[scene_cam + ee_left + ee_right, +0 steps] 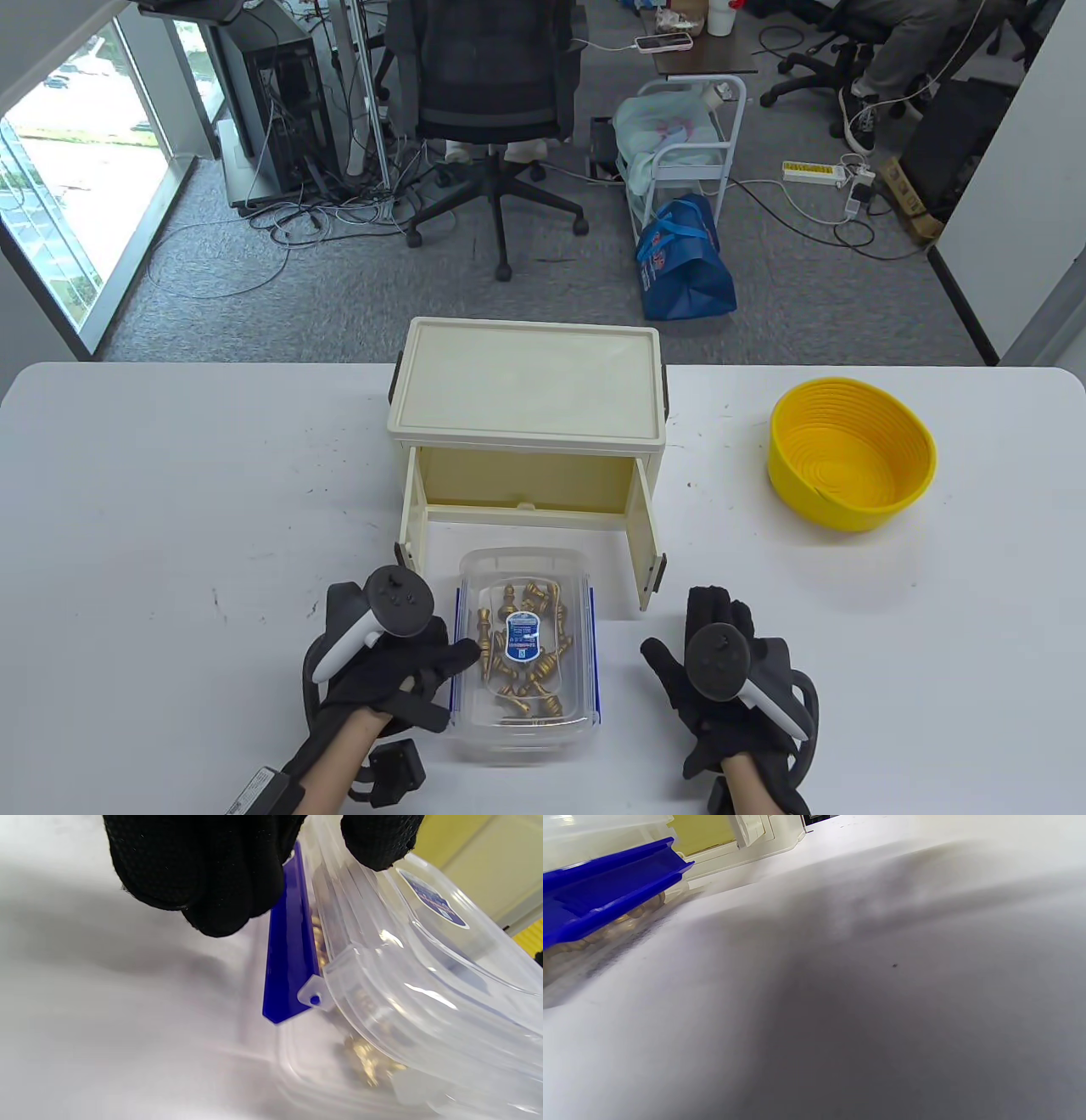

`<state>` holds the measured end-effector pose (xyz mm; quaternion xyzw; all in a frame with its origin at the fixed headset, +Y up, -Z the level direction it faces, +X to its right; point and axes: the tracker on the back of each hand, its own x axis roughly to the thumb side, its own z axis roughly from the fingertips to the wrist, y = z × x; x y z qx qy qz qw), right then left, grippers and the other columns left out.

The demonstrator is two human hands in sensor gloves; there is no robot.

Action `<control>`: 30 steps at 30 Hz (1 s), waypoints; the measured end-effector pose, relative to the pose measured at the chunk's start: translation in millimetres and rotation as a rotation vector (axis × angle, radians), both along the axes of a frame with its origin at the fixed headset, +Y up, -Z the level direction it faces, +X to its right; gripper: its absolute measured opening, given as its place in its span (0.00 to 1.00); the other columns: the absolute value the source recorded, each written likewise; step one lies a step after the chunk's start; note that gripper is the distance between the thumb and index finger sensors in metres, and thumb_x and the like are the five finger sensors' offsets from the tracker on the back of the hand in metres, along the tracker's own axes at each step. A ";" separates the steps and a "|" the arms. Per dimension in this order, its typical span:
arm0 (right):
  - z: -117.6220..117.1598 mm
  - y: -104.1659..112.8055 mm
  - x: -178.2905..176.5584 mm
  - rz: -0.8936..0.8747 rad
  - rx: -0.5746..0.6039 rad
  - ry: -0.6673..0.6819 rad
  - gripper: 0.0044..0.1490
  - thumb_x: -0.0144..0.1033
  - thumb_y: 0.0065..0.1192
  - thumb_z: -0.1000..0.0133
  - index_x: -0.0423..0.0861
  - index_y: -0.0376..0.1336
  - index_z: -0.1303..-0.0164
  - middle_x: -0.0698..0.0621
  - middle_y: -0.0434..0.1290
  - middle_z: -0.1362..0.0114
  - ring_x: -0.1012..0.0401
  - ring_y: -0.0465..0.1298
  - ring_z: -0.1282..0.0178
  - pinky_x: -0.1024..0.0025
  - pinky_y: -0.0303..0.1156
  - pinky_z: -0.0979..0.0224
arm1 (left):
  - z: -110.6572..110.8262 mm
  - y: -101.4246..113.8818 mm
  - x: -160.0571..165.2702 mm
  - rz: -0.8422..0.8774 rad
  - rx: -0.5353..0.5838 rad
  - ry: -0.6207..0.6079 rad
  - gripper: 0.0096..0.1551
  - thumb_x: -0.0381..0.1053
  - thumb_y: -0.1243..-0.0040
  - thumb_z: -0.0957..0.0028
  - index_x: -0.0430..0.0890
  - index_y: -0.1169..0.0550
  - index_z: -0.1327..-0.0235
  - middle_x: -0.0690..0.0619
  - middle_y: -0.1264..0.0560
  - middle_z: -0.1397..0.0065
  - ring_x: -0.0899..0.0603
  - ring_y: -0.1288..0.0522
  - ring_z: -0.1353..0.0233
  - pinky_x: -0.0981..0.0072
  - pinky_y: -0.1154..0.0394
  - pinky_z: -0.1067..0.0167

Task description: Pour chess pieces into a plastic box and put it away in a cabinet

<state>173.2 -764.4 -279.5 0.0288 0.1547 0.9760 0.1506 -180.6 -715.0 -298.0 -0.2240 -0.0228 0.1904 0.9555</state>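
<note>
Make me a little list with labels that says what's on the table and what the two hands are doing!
plastic box: clear, lid on, in front of the cabinet
chess pieces: gold, inside the box
blue latches: one on each long side of the box
cabinet: cream, both doors open
yellow bowl: right of the cabinet
left hand: fingers at the box's left latch, thumb on the lid edge
right hand: flat on the table, apart from the box
</note>
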 end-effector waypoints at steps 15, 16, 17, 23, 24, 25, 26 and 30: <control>3.7 3.9 -6.5 0.010 0.023 0.011 0.54 0.63 0.41 0.32 0.35 0.36 0.13 0.30 0.43 0.12 0.30 0.50 0.17 0.30 0.56 0.26 | 19.3 -49.0 14.5 0.362 0.121 -0.101 0.48 0.67 0.49 0.29 0.52 0.53 0.05 0.21 0.52 0.11 0.16 0.42 0.18 0.30 0.31 0.30; 4.3 6.0 -5.7 -0.016 0.025 0.009 0.52 0.62 0.42 0.32 0.34 0.41 0.14 0.30 0.49 0.13 0.32 0.58 0.19 0.33 0.61 0.27 | 18.8 -48.2 14.7 0.352 0.101 -0.107 0.48 0.66 0.48 0.29 0.53 0.53 0.05 0.21 0.52 0.11 0.17 0.43 0.18 0.30 0.31 0.30; 5.1 8.2 -5.0 -0.070 0.009 0.006 0.50 0.62 0.42 0.32 0.34 0.47 0.15 0.30 0.55 0.15 0.34 0.64 0.21 0.37 0.65 0.30 | 18.9 -47.9 14.7 0.328 0.106 -0.123 0.47 0.66 0.49 0.29 0.53 0.54 0.06 0.21 0.52 0.11 0.17 0.42 0.18 0.30 0.31 0.30; 8.4 -3.5 -26.8 -0.534 -0.264 0.152 0.51 0.62 0.42 0.32 0.28 0.51 0.19 0.28 0.65 0.23 0.38 0.74 0.33 0.51 0.75 0.40 | 19.8 -50.3 13.5 0.354 0.115 -0.109 0.46 0.66 0.50 0.28 0.53 0.54 0.05 0.21 0.52 0.11 0.17 0.42 0.18 0.32 0.30 0.29; 8.0 -6.4 -32.7 -0.539 -0.289 0.177 0.53 0.63 0.41 0.32 0.27 0.49 0.18 0.28 0.65 0.24 0.40 0.75 0.34 0.53 0.76 0.41 | 19.8 -50.6 13.3 0.360 0.112 -0.107 0.47 0.66 0.50 0.28 0.54 0.54 0.05 0.21 0.52 0.11 0.17 0.42 0.18 0.33 0.31 0.29; 7.4 -8.0 -37.9 -0.523 -0.302 0.195 0.55 0.64 0.41 0.32 0.26 0.47 0.18 0.28 0.66 0.24 0.42 0.75 0.34 0.55 0.77 0.42 | 19.8 -50.7 13.2 0.364 0.109 -0.107 0.46 0.66 0.50 0.28 0.54 0.54 0.06 0.22 0.52 0.11 0.17 0.42 0.18 0.33 0.31 0.29; 7.0 -8.9 -40.6 -0.522 -0.303 0.200 0.56 0.65 0.41 0.32 0.26 0.46 0.18 0.29 0.66 0.24 0.44 0.76 0.35 0.57 0.78 0.43 | 19.9 -50.7 13.1 0.364 0.109 -0.107 0.46 0.66 0.50 0.28 0.54 0.54 0.06 0.22 0.52 0.11 0.17 0.42 0.18 0.33 0.31 0.29; 2.3 -23.5 -50.3 -0.695 -0.442 0.222 0.61 0.64 0.46 0.32 0.22 0.39 0.19 0.28 0.61 0.23 0.47 0.82 0.46 0.64 0.79 0.49 | 19.7 -50.9 13.1 0.365 0.109 -0.102 0.46 0.66 0.50 0.28 0.54 0.54 0.06 0.22 0.52 0.11 0.17 0.42 0.18 0.33 0.31 0.29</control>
